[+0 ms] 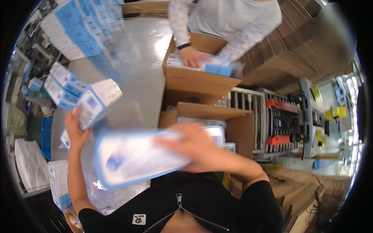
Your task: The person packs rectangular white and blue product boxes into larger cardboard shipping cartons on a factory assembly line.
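Both hands lift white-and-blue boxes over the packing table.

Nearest, the right hand (194, 145) grips a long flat box (136, 155), blurred, just above an open carton (237, 124). The left hand (75, 130) is closed around a smaller box (95, 101) raised over the grey table (143, 77). Beyond, another person's hand (192, 57) presses packs into a second carton (194, 81); stacked boxes (77, 29) line the far-left edge.

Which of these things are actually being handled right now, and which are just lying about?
Being handled:
- blue-and-white flat box under the right hand
- small blue-and-white box in the left hand
- near open carton

Lying about:
- stacked boxes on the grey table
- white bag
- grey rack with red parts
- a co-worker's far carton
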`<state>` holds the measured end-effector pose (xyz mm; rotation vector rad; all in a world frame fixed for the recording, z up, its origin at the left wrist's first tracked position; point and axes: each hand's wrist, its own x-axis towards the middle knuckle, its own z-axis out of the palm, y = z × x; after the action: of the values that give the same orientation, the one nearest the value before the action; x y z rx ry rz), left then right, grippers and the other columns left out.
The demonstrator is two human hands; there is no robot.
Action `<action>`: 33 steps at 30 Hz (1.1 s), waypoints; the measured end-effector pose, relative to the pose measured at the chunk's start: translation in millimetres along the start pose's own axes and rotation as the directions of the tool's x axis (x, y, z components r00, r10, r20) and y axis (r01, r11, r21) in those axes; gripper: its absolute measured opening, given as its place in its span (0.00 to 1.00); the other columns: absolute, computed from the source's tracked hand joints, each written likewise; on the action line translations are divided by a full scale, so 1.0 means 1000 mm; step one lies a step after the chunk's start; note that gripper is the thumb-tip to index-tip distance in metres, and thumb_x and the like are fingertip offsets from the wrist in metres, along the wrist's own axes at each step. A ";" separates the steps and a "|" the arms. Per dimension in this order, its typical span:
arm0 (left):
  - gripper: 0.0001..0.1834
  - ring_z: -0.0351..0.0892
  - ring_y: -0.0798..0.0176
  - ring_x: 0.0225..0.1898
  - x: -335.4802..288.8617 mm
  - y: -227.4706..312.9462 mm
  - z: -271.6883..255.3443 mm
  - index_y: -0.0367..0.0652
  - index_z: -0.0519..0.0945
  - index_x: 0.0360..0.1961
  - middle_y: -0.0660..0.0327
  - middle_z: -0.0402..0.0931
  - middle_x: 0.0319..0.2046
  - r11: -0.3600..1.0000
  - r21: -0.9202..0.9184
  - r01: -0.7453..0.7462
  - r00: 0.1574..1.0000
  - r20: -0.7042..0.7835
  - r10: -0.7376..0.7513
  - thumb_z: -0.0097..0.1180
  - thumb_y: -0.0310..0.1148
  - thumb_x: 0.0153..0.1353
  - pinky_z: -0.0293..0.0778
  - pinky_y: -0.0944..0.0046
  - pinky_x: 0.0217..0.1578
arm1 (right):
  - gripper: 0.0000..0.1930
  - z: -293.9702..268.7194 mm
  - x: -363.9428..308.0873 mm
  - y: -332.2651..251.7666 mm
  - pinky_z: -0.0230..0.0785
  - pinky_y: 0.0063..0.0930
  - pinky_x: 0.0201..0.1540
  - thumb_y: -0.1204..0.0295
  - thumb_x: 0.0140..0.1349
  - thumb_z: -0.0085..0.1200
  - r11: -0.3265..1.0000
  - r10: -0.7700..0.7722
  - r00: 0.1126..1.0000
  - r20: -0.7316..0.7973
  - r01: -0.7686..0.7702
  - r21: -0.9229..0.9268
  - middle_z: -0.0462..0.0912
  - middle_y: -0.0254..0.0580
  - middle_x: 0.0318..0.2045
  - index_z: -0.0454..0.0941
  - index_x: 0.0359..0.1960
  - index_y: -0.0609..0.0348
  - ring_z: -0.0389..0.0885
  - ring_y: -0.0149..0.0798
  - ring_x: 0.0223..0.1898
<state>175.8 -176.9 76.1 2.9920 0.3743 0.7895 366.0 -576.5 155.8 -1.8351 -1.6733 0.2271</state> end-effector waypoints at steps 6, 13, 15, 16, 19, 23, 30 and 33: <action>0.42 0.62 0.56 0.61 0.039 0.172 0.026 0.32 0.58 0.62 0.49 0.60 0.60 0.261 -0.942 0.211 0.975 0.220 0.007 0.64 0.30 0.46 0.61 0.59 0.58 | 0.34 -0.063 -0.299 0.051 0.66 0.42 0.56 0.61 0.53 0.56 0.198 0.861 0.404 -0.308 0.291 0.936 0.72 0.55 0.52 0.61 0.58 0.69 0.73 0.50 0.53; 0.39 0.72 0.42 0.44 0.062 0.388 0.177 0.61 0.60 0.65 0.44 0.72 0.43 0.709 -0.681 -0.185 0.459 0.578 0.675 0.53 0.46 0.48 0.68 0.49 0.45 | 0.34 -0.032 -0.301 0.058 0.66 0.45 0.56 0.57 0.56 0.51 0.284 0.869 0.283 -0.406 0.386 0.878 0.71 0.56 0.53 0.60 0.59 0.68 0.70 0.51 0.55; 0.40 0.70 0.42 0.51 -0.013 0.384 0.278 0.51 0.58 0.65 0.45 0.69 0.53 0.664 -0.724 0.186 0.438 0.666 0.604 0.50 0.53 0.52 0.65 0.49 0.52 | 0.35 -0.052 -0.265 0.046 0.68 0.48 0.54 0.67 0.49 0.61 0.241 0.762 0.546 -0.349 0.262 0.935 0.71 0.56 0.53 0.60 0.57 0.69 0.71 0.51 0.54; 0.35 0.71 0.43 0.51 -0.010 0.396 0.261 0.48 0.63 0.61 0.45 0.70 0.51 0.637 -0.740 0.217 0.477 0.649 0.592 0.50 0.52 0.54 0.66 0.49 0.52 | 0.36 -0.059 -0.261 0.038 0.64 0.50 0.56 0.71 0.48 0.62 0.364 0.784 0.548 -0.293 -0.024 0.931 0.70 0.56 0.54 0.59 0.58 0.72 0.68 0.51 0.57; 0.26 0.72 0.44 0.49 -0.012 0.393 0.221 0.45 0.72 0.52 0.46 0.73 0.46 0.682 -0.730 -0.030 0.523 0.570 0.633 0.49 0.50 0.57 0.67 0.50 0.51 | 0.37 -0.062 -0.181 0.060 0.55 0.51 0.60 0.71 0.46 0.61 0.908 0.417 0.881 -0.225 -0.398 0.129 0.63 0.58 0.58 0.60 0.61 0.56 0.61 0.54 0.61; 0.18 0.74 0.47 0.48 -0.009 0.373 0.184 0.40 0.75 0.44 0.49 0.75 0.44 0.503 -0.821 -0.270 0.553 0.296 0.779 0.53 0.38 0.56 0.68 0.52 0.50 | 0.38 0.024 -0.192 0.147 0.51 0.58 0.59 0.64 0.44 0.63 0.684 0.641 0.757 0.129 -0.486 -0.544 0.56 0.59 0.63 0.62 0.62 0.38 0.53 0.56 0.65; 0.30 0.48 0.52 0.67 -0.130 0.305 0.255 0.29 0.44 0.65 0.47 0.50 0.65 -0.126 -0.653 0.747 0.646 0.757 -0.094 0.35 0.34 0.68 0.47 0.58 0.65 | 0.36 -0.071 -0.236 0.087 0.71 0.44 0.42 0.50 0.61 0.45 0.166 0.957 0.145 -0.250 -0.984 0.065 0.81 0.54 0.36 0.51 0.66 0.55 0.80 0.51 0.40; 0.36 0.39 0.51 0.70 -0.114 0.344 0.255 0.32 0.43 0.67 0.44 0.40 0.68 0.176 -0.643 0.746 0.659 0.750 -0.054 0.39 0.44 0.67 0.39 0.61 0.66 | 0.44 -0.030 -0.290 0.131 0.72 0.40 0.31 0.46 0.61 0.42 0.251 0.959 0.278 -0.051 -0.921 -0.296 0.80 0.54 0.28 0.37 0.67 0.63 0.81 0.50 0.28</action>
<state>281.3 -528.8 -171.9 1.6055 0.4671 -0.0984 439.7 -858.4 24.1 -2.9237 -0.3596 0.6680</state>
